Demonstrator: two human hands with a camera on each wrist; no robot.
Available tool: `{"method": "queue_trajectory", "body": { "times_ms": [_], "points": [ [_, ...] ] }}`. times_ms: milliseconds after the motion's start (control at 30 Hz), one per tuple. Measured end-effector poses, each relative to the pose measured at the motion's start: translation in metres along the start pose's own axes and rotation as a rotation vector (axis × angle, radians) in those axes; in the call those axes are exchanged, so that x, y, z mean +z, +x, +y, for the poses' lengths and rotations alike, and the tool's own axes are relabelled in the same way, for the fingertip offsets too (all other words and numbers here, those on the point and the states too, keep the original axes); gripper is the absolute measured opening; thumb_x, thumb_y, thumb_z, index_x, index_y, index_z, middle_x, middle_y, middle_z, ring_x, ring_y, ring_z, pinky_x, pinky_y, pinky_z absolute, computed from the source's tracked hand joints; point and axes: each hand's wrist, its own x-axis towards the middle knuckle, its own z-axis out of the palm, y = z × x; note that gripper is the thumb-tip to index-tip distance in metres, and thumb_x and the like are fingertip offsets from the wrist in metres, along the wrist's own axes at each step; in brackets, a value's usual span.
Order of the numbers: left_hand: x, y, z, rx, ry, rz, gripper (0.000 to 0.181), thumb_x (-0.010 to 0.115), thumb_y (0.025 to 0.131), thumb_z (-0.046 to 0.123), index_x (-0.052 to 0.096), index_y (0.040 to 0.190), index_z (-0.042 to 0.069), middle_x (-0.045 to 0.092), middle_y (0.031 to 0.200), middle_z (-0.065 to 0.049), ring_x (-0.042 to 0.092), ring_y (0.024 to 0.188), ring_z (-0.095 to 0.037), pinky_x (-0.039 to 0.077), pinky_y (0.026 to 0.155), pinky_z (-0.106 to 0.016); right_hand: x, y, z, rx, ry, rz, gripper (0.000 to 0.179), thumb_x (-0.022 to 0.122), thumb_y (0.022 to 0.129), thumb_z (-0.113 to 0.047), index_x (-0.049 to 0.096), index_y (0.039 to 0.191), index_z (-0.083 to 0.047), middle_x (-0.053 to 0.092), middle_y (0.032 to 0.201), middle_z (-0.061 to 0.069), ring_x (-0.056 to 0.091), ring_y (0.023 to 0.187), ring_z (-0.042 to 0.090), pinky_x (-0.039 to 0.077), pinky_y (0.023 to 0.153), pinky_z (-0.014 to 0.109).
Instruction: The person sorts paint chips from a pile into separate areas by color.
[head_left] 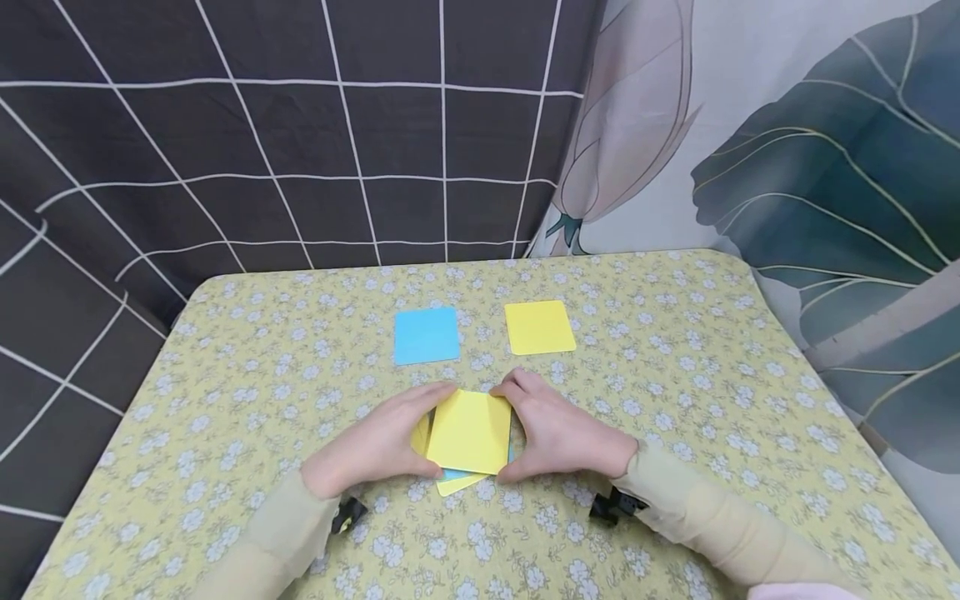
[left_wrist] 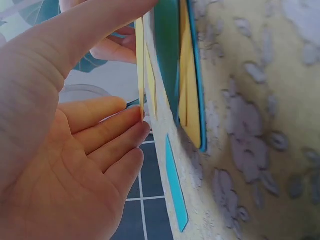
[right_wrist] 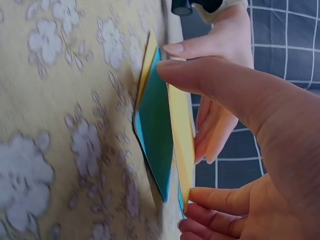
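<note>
A yellow square card [head_left: 471,433] is held between both hands, a little above a loose pile near the middle of the table. My left hand [head_left: 378,442] grips its left side, thumb at the near corner and fingertips at the far one. Along the opposite side, my right hand [head_left: 562,432] grips it the same way. Below, in the right wrist view, lie a blue card [right_wrist: 154,132] and a yellow card [right_wrist: 146,65], turned at differing angles. The held card hides most of this pile from the head view.
Farther back on the flowered tablecloth [head_left: 247,433], a blue card [head_left: 426,336] lies flat at left and another yellow card [head_left: 540,327] at right, apart from each other. A dark gridded curtain [head_left: 300,133] hangs behind the table, with a leaf-patterned one [head_left: 825,208] at the right.
</note>
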Motion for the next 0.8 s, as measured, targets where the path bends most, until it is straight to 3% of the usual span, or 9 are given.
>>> {"method": "queue_trajectory", "body": {
  "times_ms": [267, 433, 800],
  "points": [
    [-0.004, 0.015, 0.001, 0.015, 0.001, 0.049, 0.106, 0.087, 0.062, 0.038, 0.03, 0.147, 0.01, 0.033, 0.148, -0.004, 0.03, 0.132, -0.017, 0.031, 0.105, -0.035, -0.008, 0.002, 0.009, 0.009, -0.002, 0.083, 0.103, 0.079, 0.049, -0.067, 0.051, 0.128, -0.007, 0.044, 0.113, -0.004, 0.04, 0.095, 0.008, 0.045, 0.08, 0.024],
    [-0.006, 0.027, 0.002, 0.015, 0.001, 0.075, 0.107, 0.086, 0.061, 0.043, 0.031, 0.147, 0.011, 0.034, 0.147, -0.003, 0.03, 0.133, -0.018, 0.03, 0.105, -0.036, -0.011, 0.004, 0.016, 0.051, -0.006, 0.113, 0.105, 0.082, 0.049, -0.063, 0.05, 0.131, -0.005, 0.044, 0.117, -0.001, 0.041, 0.098, 0.01, 0.046, 0.084, 0.025],
    [-0.01, 0.074, 0.005, 0.023, -0.002, 0.092, 0.108, 0.086, 0.06, 0.045, 0.032, 0.146, 0.011, 0.034, 0.147, 0.0, 0.031, 0.132, -0.015, 0.028, 0.106, -0.032, -0.032, 0.011, 0.045, 0.127, 0.048, 0.138, 0.108, 0.085, 0.052, -0.056, 0.046, 0.134, 0.001, 0.043, 0.125, 0.006, 0.046, 0.108, 0.019, 0.044, 0.093, 0.036]
  ]
}}
